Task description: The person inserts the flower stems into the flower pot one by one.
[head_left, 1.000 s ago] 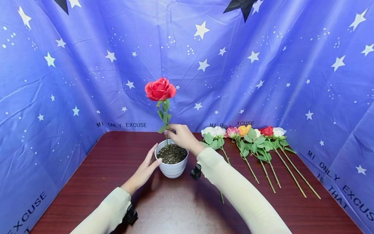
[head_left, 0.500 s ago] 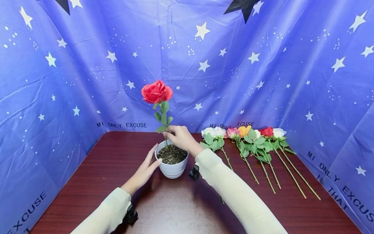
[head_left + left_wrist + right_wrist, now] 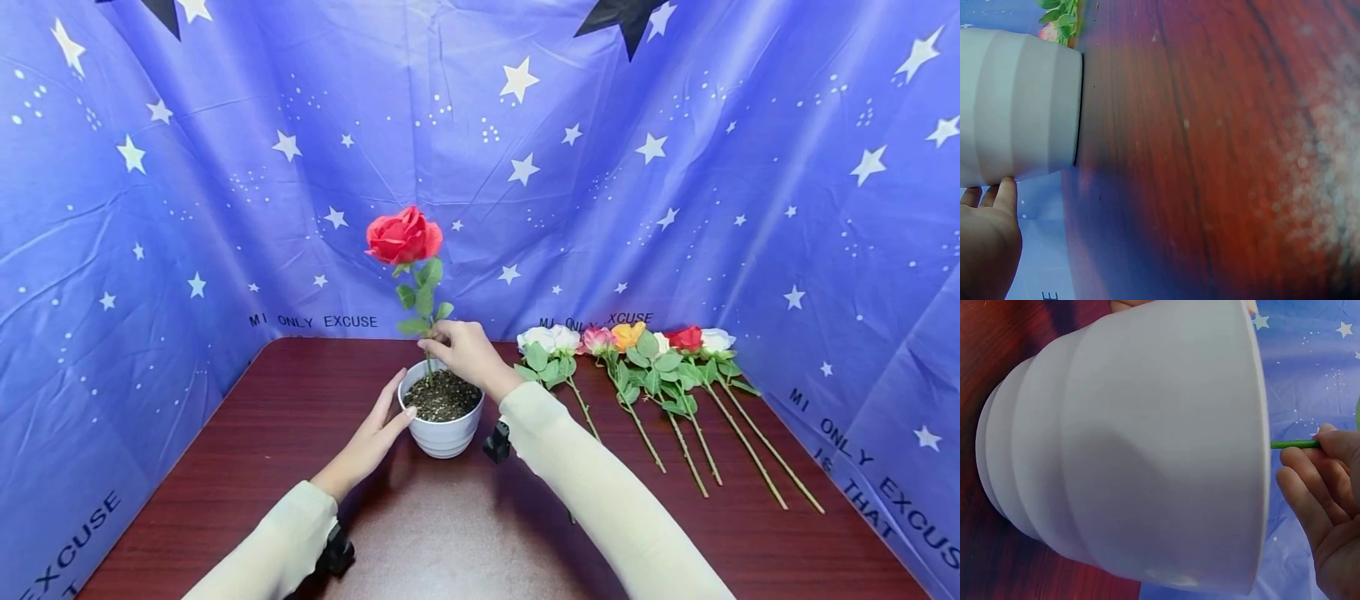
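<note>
A single red rose (image 3: 405, 237) stands nearly upright in a white ribbed flowerpot (image 3: 444, 438) filled with dark soil (image 3: 442, 400). My right hand (image 3: 468, 354) pinches its stem between thumb and fingers just above the soil. The right wrist view shows the green stem (image 3: 1294, 444) between thumb and forefinger, its lower part hidden behind the pot wall. With fairly straight fingers, my left hand (image 3: 367, 437) rests against the pot's left side, thumb at the rim. In the left wrist view, fingertips (image 3: 1007, 187) touch the pot's side.
Several cut roses lie side by side at the right of the brown table (image 3: 300, 433), among them a white rose (image 3: 536, 337), an orange rose (image 3: 628, 335) and another red rose (image 3: 684, 337). A blue star-patterned cloth (image 3: 450, 167) hangs behind and at both sides.
The red rose has leaned left and come slightly lower, and its leaves have turned a little. My right hand has shifted slightly left and down; the left hand and the pot have stayed put.
</note>
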{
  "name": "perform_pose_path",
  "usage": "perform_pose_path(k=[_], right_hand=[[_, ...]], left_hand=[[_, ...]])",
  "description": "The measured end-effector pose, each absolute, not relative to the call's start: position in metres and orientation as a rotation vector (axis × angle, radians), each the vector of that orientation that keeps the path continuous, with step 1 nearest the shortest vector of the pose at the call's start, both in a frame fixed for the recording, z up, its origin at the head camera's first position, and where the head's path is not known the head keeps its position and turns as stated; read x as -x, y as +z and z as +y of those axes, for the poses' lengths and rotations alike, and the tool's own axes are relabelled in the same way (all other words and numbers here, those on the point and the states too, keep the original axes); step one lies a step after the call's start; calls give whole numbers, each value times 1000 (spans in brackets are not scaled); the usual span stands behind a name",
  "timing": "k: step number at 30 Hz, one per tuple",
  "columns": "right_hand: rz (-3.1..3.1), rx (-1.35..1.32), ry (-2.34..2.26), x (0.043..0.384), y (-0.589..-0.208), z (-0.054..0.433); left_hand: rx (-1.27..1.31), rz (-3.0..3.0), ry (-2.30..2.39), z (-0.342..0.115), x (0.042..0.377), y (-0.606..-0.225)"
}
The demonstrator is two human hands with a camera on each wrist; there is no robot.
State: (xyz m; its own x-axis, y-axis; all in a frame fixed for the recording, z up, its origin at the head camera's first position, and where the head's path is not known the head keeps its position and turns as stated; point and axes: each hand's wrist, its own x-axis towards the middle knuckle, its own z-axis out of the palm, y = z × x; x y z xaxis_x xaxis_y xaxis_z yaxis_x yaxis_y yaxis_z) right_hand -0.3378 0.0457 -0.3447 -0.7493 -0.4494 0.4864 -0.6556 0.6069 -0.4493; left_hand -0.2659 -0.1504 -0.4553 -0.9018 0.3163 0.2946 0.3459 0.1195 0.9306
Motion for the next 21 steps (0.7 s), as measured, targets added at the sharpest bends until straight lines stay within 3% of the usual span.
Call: perform_pose_path(k=[21], right_hand=[[-2488,-963,921,335,-345,48]], left_hand=[[690,-2333,-1948,-150,266,-455]])
